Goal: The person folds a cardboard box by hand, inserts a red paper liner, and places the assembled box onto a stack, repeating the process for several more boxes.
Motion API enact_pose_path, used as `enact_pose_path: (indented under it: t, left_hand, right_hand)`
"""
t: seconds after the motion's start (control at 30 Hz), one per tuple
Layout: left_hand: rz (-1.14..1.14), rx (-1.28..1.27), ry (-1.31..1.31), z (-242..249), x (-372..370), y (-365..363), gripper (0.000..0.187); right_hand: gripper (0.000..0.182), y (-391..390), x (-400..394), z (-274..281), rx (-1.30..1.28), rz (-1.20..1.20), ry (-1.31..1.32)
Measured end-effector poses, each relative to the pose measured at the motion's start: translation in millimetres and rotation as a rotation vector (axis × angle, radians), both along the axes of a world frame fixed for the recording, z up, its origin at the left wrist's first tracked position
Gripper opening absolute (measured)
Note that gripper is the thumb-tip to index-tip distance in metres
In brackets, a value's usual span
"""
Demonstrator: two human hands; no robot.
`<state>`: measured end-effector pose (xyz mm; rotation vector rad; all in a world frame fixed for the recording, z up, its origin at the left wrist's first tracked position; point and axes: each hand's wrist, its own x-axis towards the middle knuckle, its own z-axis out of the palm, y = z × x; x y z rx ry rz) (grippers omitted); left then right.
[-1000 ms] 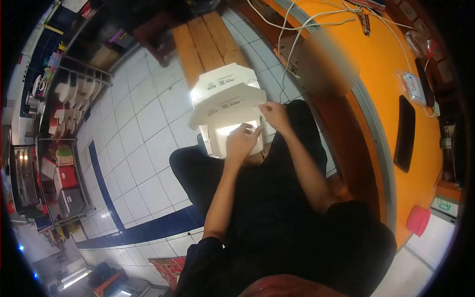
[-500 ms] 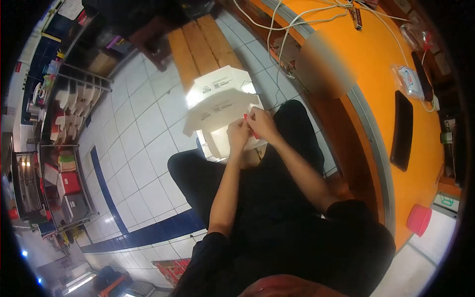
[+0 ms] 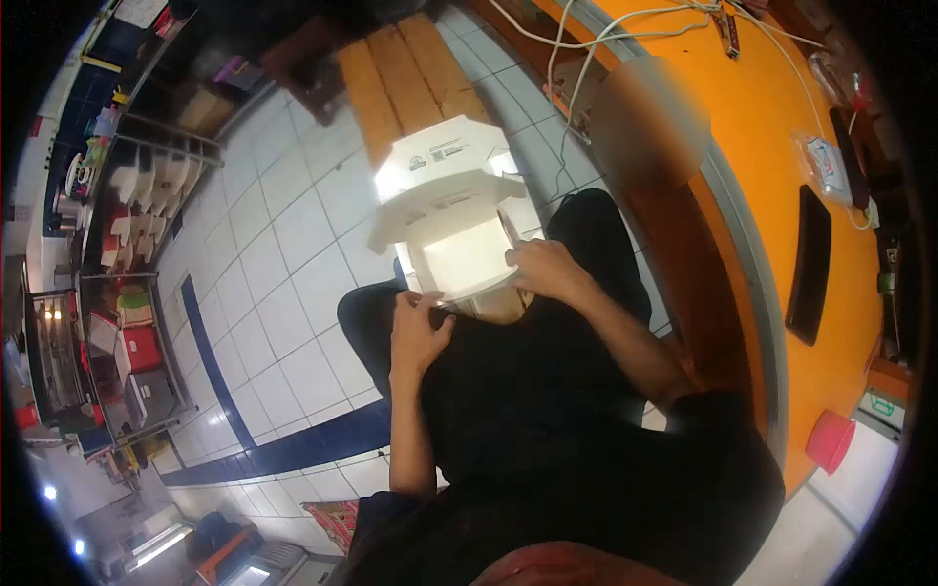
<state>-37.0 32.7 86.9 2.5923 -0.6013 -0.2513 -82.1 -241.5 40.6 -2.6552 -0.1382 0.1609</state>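
A white cardboard box (image 3: pixel 467 259) stands open between my knees on the near end of the wooden bench. Behind its opening rise white flaps (image 3: pixel 445 156) with dark print, one above the other. My left hand (image 3: pixel 420 332) is at the box's near left corner, thumb and fingers apart. At the near right corner, my right hand (image 3: pixel 549 269) has its fingers curled over the box wall. Its fingertips are partly hidden. Inside, the box's pale bottom shows.
The wooden bench (image 3: pixel 410 78) extends away over white floor tiles (image 3: pixel 283 254). To the right, an orange table (image 3: pixel 752 176) carries white cables (image 3: pixel 625 37), a dark long object (image 3: pixel 809 264) and a pink container (image 3: pixel 830 441). Racks with stacked white boxes (image 3: pixel 151 200) stand left.
My hands have moved apart from above the box to its two near corners. The small red item that was between my fingers no longer shows.
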Motion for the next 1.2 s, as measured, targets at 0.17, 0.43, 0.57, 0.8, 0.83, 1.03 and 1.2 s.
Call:
enact_pose_path:
  t: [0.17,0.43,0.57,0.8,0.83,1.03,1.2]
  left_hand:
    - [-0.043,0.008,0.043,-44,25,8,0.019]
    - [0.591,0.133,-0.215,-14,39,110,0.028]
    - [1.164,0.734,-0.213,-48,-76,382,0.043]
    - [1.236,0.710,-0.237,-88,-333,412,0.059]
    - [1.245,0.670,-0.248,-99,-326,385,0.062]
    - [0.918,0.146,-0.170,-87,-122,235,0.065]
    - [0.595,-0.302,-0.264,-12,18,89,0.044]
  right_hand:
    - [0.018,17,13,-38,-0.117,0.027,0.051]
    - [0.061,34,30,50,0.167,-0.154,-0.122]
    - [0.083,12,61,1,0.151,-0.503,-0.177]
    - [0.049,-10,65,-63,0.130,-0.872,-0.060]
    - [0.049,-11,62,-66,0.119,-0.843,-0.045]
    - [0.026,-20,65,-48,0.226,-0.930,-0.072]
    - [0.024,-16,59,-63,0.183,-0.869,-0.313]
